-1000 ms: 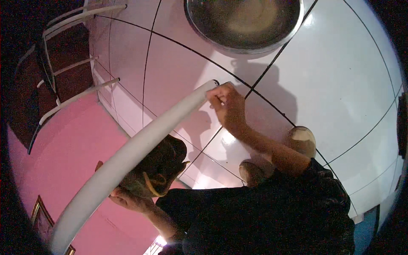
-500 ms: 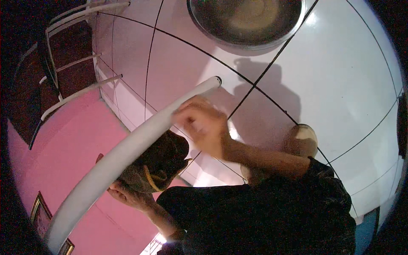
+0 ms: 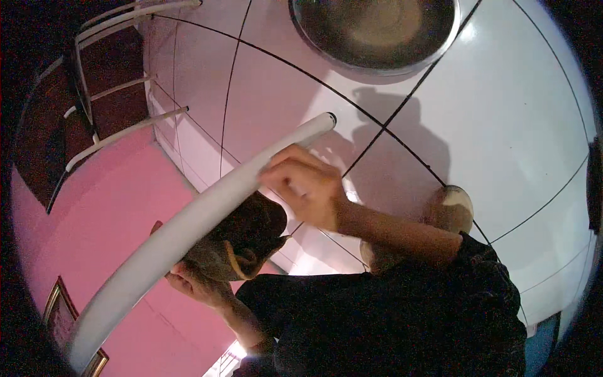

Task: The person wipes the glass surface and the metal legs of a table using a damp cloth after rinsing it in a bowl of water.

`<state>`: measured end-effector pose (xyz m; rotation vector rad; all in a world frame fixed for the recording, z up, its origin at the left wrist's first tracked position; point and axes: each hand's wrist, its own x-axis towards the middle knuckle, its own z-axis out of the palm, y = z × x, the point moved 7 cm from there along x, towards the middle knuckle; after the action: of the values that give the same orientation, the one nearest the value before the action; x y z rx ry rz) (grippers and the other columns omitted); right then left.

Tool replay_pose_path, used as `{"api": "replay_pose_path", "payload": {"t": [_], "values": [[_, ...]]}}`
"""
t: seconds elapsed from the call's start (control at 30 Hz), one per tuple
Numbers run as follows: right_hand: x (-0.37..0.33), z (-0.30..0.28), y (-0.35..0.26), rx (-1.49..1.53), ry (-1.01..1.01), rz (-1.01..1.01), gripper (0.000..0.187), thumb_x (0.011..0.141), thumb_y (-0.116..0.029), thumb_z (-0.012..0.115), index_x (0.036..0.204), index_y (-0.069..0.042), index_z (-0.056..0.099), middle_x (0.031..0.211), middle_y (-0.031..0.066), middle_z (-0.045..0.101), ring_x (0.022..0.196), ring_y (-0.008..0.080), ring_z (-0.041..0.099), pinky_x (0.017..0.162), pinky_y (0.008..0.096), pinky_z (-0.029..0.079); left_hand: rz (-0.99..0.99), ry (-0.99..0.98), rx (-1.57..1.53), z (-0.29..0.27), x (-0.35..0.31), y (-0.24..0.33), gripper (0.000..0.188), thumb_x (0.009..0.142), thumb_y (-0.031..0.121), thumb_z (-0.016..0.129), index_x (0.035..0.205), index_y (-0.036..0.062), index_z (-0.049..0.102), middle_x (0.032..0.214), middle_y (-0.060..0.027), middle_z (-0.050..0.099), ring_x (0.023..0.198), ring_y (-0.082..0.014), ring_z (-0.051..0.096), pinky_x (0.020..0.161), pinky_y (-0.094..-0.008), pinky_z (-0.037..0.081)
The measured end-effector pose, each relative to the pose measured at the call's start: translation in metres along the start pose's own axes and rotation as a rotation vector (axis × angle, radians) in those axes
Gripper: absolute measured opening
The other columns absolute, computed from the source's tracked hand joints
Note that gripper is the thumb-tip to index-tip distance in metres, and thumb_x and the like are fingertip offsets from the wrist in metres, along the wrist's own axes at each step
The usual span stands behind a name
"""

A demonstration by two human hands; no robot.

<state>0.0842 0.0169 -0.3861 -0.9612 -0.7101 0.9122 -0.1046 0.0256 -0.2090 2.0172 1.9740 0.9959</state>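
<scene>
right hand [image 3: 306,187] sits partway along the white tube [image 3: 188,232], fingers curled loosely beside its upper side; it is blurred, so whether it grips or only touches the tube cannot be told. left hand [image 3: 195,284] is lower down, under the tube, closed around the tube's underside, with a dark brown cloth [image 3: 242,235] bunched just above its fingers and pressed against the tube. the tube is long and runs on a slant from the lower left corner up toward the middle, ending in a dark-rimmed open end [image 3: 326,117] just above the right hand. both forearms come out of dark sleeves [image 3: 402,314] at the bottom. behind the tube is a white tiled surface [image 3: 502,125] with dark joint lines, and a round metal bowl [image 3: 377,31] shows at the top edge. a pink wall [image 3: 107,207] fills the left side, with a white metal rack [image 3: 107,81] near its upper corner and a framed picture [image 3: 59,308] at the lower left.
</scene>
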Motion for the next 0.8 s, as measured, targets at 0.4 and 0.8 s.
{"api": "replay_pose_path", "payload": {"t": [0.4,0.8], "values": [[0.013,0.014,-0.028,0.122,-0.086,-0.197,0.018,0.072,0.006,0.064,0.088,-0.002,0.063,0.092,0.0108,0.062,0.083,0.0242,0.063,0.070,0.0321,0.052,0.004,-0.066,-0.063,0.020,-0.001,0.009,0.064,0.095,0.048,0.044,0.128,-0.0071,0.040,0.130,-0.0173,0.047,0.107,-0.0220,0.052,0.090,-0.0343,0.044],[-0.012,0.010,-0.008,-0.064,-0.125,-0.433,0.028,0.067,-0.004,0.065,0.095,-0.001,0.063,0.100,0.0124,0.058,0.088,0.0293,0.062,0.071,0.0348,0.055,0.025,-0.077,-0.020,0.020,-0.004,0.010,0.057,0.096,0.040,0.046,0.127,-0.0077,0.043,0.129,-0.0173,0.049,0.108,-0.0216,0.051,0.092,-0.0345,0.042]]}}
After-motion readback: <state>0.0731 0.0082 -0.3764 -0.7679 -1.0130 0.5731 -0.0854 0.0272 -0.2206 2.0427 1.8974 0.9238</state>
